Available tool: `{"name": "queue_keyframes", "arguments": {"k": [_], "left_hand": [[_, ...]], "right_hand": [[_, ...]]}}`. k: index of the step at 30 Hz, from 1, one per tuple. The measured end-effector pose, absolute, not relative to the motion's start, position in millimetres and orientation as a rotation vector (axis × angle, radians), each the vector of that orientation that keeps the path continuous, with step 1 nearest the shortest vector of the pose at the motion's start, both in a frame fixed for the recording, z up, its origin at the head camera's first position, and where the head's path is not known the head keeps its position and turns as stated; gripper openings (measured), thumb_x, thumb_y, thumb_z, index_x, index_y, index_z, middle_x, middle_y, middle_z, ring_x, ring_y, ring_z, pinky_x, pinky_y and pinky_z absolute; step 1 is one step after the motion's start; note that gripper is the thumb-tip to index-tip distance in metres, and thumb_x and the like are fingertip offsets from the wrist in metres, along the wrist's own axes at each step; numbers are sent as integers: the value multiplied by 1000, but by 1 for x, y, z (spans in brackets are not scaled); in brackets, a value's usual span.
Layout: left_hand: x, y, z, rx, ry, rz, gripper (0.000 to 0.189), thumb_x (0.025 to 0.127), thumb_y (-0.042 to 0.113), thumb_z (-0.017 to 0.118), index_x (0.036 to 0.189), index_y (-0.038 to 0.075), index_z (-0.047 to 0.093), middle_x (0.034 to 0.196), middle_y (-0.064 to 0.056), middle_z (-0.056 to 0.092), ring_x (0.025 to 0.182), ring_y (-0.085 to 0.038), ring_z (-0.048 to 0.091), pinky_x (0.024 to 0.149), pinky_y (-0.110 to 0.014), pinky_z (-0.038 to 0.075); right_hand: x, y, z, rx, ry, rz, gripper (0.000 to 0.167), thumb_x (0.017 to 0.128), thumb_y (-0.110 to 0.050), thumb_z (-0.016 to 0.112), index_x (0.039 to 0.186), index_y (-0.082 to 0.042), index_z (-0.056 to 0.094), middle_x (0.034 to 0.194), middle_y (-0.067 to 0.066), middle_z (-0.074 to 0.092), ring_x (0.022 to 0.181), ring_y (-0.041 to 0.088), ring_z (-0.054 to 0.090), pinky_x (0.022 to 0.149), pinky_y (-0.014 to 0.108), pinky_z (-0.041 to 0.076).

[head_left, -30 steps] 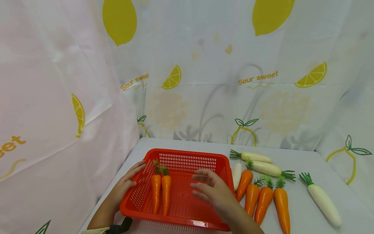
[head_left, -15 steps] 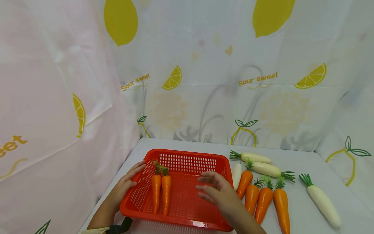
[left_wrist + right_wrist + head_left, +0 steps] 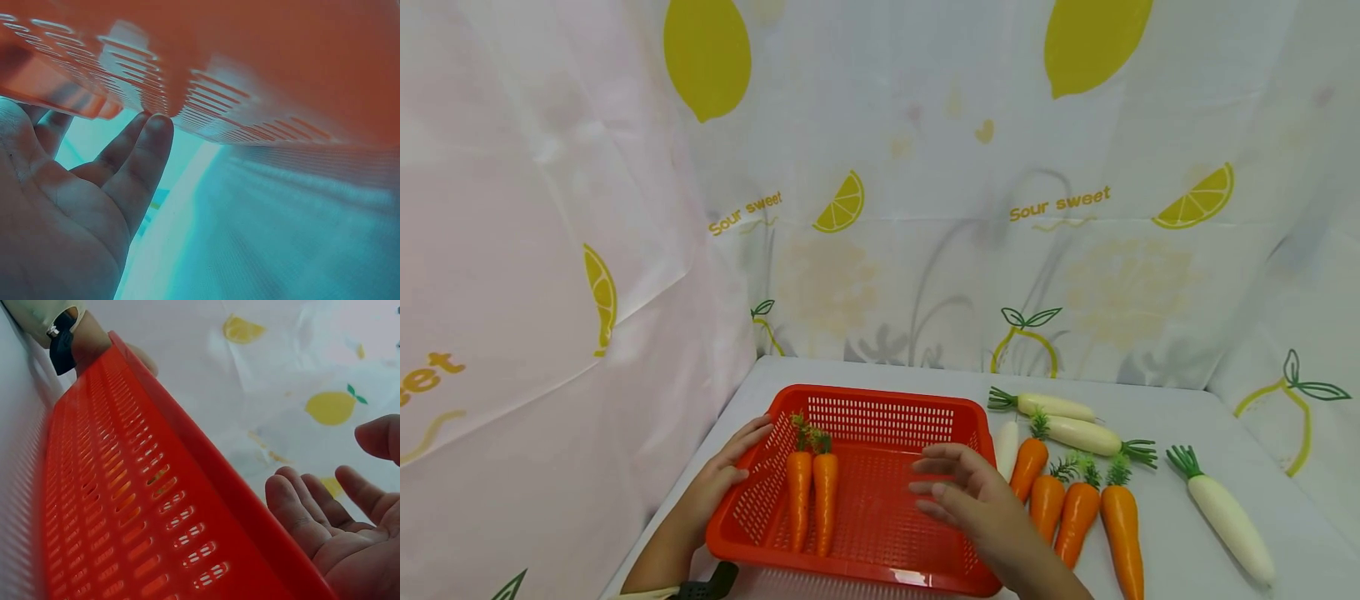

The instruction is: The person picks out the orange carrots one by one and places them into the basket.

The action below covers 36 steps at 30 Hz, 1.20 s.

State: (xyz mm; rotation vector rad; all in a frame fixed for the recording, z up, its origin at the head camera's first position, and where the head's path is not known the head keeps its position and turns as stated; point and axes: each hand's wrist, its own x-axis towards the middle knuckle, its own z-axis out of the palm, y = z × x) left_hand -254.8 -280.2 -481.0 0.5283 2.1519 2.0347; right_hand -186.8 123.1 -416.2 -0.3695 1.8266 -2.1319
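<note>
A red plastic basket (image 3: 880, 395) with slotted walls stands on the table. Two carrots, a left one (image 3: 799, 504) and a right one (image 3: 825, 504), lie side by side in it with green tops pointing away. My left hand (image 3: 718, 483) rests at the basket's left rim; in the left wrist view its extended fingers (image 3: 140, 169) touch the outer slotted wall. Above the basket's right part hovers my right hand (image 3: 977, 500), fingers loosely bent and apart, holding nothing. The right wrist view shows that hand (image 3: 356, 544) palm up beside the rim.
Right of the basket lie several carrots (image 3: 1077, 521) in a row. A white radish (image 3: 1007, 450) lies against its right wall, with two more, a far radish (image 3: 1056, 407) and a nearer radish (image 3: 1084, 435), behind. Another radish (image 3: 1231, 529) lies far right. Lemon-print cloth (image 3: 925, 275) encloses the table.
My right hand has shifted slightly right over the basket toward its right wall. My left hand, the basket and the vegetables have stayed put.
</note>
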Motion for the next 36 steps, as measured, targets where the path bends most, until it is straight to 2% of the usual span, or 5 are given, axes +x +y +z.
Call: {"name": "queue_keyframes", "arguments": {"k": [10, 16, 21, 30, 36], "left_hand": [[-253, -278, -478, 481, 2160, 2022, 72, 92, -4, 37, 163, 7, 34, 176, -8, 8, 136, 13, 40, 99, -36, 57], [-254, -277, -479, 478, 2166, 2009, 73, 91, -5, 34, 163, 7, 34, 176, -7, 8, 137, 13, 38, 100, -31, 55], [-255, -278, -481, 529, 2180, 2002, 73, 91, -7, 32, 163, 5, 33, 176, -9, 8, 139, 11, 36, 102, -27, 52], [-256, -279, -481, 531, 2179, 1995, 73, 91, -7, 32, 163, 5, 33, 176, -8, 7, 139, 13, 35, 102, -26, 52], [-255, -278, -480, 519, 2196, 1991, 73, 91, -6, 33, 163, 6, 34, 176, -8, 8, 139, 13, 34, 101, -26, 52]], "right_hand": [[-182, 136, -417, -317, 1872, -2231, 45, 105, -18, 60, 145, -3, 44, 137, 14, 57, 126, 33, 63, 103, 42, 56], [-180, 143, -418, -238, 1963, -2346, 36, 106, -15, 57, 138, -3, 49, 131, 15, 59, 116, 28, 65, 96, 40, 59], [-180, 148, -422, -188, 2032, -2437, 35, 105, -11, 56, 137, 2, 50, 125, 16, 61, 107, 25, 67, 90, 38, 61], [-184, 157, -424, -1, 2055, -2391, 38, 104, -12, 57, 140, 0, 49, 128, 17, 59, 111, 28, 65, 91, 37, 61], [-188, 166, -425, 60, 2099, -2362, 40, 104, -11, 57, 142, -1, 48, 127, 13, 59, 110, 24, 66, 90, 34, 61]]}}
